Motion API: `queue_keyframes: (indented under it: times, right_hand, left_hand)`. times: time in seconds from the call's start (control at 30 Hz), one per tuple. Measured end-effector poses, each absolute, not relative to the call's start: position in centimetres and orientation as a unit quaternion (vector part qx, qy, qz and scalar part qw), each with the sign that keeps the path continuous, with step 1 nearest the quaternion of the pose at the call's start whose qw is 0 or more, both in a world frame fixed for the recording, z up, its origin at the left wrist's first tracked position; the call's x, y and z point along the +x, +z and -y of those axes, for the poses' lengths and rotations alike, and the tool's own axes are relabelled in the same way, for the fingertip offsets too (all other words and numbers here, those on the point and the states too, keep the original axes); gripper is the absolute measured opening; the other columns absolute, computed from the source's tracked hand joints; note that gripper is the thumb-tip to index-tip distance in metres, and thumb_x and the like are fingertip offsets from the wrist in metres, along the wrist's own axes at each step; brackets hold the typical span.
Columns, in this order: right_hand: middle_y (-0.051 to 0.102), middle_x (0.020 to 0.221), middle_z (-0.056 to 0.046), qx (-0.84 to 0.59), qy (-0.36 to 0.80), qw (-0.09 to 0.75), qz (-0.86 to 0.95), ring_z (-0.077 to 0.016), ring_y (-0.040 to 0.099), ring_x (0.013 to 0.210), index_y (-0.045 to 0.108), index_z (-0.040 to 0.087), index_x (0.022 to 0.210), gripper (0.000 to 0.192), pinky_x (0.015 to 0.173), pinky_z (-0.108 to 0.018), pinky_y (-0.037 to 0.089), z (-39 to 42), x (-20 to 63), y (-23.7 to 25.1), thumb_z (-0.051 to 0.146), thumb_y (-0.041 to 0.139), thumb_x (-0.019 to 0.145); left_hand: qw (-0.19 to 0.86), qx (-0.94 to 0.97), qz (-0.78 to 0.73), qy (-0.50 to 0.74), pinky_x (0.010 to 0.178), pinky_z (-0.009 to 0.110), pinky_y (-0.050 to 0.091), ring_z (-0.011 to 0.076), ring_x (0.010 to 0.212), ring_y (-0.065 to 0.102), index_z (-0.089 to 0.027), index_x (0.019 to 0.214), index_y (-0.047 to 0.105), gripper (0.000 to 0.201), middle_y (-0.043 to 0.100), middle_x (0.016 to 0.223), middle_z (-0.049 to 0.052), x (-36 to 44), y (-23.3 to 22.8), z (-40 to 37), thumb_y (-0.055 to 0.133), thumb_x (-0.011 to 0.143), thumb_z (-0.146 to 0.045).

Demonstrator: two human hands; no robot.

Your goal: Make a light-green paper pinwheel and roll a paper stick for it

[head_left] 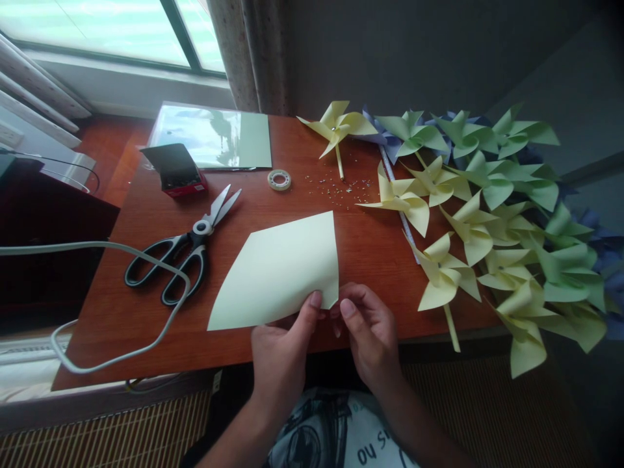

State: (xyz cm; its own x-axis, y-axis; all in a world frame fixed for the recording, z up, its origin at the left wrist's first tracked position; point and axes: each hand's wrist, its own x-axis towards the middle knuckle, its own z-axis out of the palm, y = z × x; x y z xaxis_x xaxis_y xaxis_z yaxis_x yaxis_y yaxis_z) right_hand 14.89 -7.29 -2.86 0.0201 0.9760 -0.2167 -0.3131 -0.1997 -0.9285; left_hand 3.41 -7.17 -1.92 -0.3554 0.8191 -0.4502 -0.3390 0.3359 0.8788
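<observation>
At the left, a white cable [73,246] loops over the near left part of the brown table [370,260], crossing the handles of the scissors [202,227], which lie with blades parted and pointing to the far right. Beyond them stands a small box [185,189] with its dark lid raised, near the close edge of a glossy clear packet [205,136] at the table's far left. To the right of the box lies a roll of tape [279,187]. Nearer, at the table's middle, is the pale green sheet of paper [280,273], bowed and tilted above the near edge. The person's left hand [280,351] pinches its near edge, thumb pressed on top and fingers beneath. Small scraps [348,190] are scattered farther off, beside a yellow pinwheel [336,127] on a stick. The right hand [373,331] is at the sheet's near right corner, fingers curled and thumb close to them; whether they grip the paper cannot be told. Farther right, yellow, green and purple pinwheels [492,182] crowd together, overlapping, some reaching past the table's near edge.
</observation>
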Motion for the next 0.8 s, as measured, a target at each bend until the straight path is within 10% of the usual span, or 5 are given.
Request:
queue_keyframes:
  times: [0.8]
  right_hand:
    - [0.067,0.075,0.002,-0.457,0.630,0.544,0.314,-0.0104,0.056,0.064,0.071,0.022,0.086,0.008,0.062,-0.021,0.050,6.9,14.3,-2.6,0.027,0.074,0.091]
  left_hand:
    - [0.542,0.179,-0.607,0.553,0.095,0.041,0.059,0.0301,0.099,0.076,-0.012,0.094,0.081,0.032,0.081,0.101,0.012,3.7,-1.8,7.3,0.088,0.072,-0.033]
